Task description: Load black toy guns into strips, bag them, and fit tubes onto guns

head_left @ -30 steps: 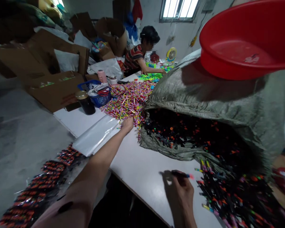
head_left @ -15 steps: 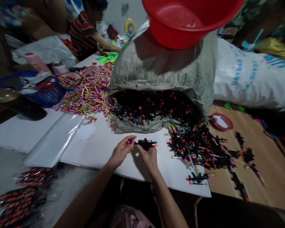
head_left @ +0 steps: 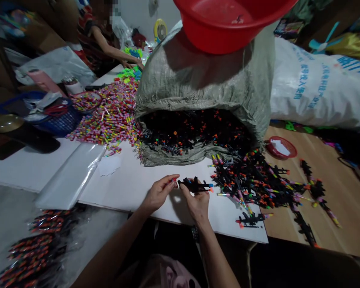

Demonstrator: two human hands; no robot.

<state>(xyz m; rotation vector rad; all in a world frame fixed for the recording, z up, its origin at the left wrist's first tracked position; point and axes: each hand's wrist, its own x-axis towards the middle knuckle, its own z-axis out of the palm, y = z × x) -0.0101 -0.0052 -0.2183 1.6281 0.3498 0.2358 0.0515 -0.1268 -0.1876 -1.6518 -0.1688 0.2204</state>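
Over the white table top, my right hand (head_left: 198,204) is closed around a black toy gun (head_left: 196,185) with a blue and orange tip pointing right. At the gun's rear end, my left hand (head_left: 159,194) pinches a small colourful tube (head_left: 175,182), mostly covered by the fingers. Whether tube and gun touch, I cannot tell. Behind the hands gapes a grey-green woven sack (head_left: 204,86), its mouth full of black toy guns. A pile of toy guns (head_left: 243,180), several with colourful tubes on them, lies to the right. Many loose pink and yellow tubes (head_left: 114,116) are heaped at the left.
A red basin (head_left: 228,34) rests on the sack. Clear plastic bags (head_left: 72,176) lie at the left, near a blue basket (head_left: 57,120) and a dark bottle (head_left: 27,134). A red basket (head_left: 280,148) stands right. Another person's arm (head_left: 111,48) reaches in at the back.
Both my hands have moved slightly right with the toy gun and the tube. The camera view has shifted a little. The other person's arms have moved left in the view.
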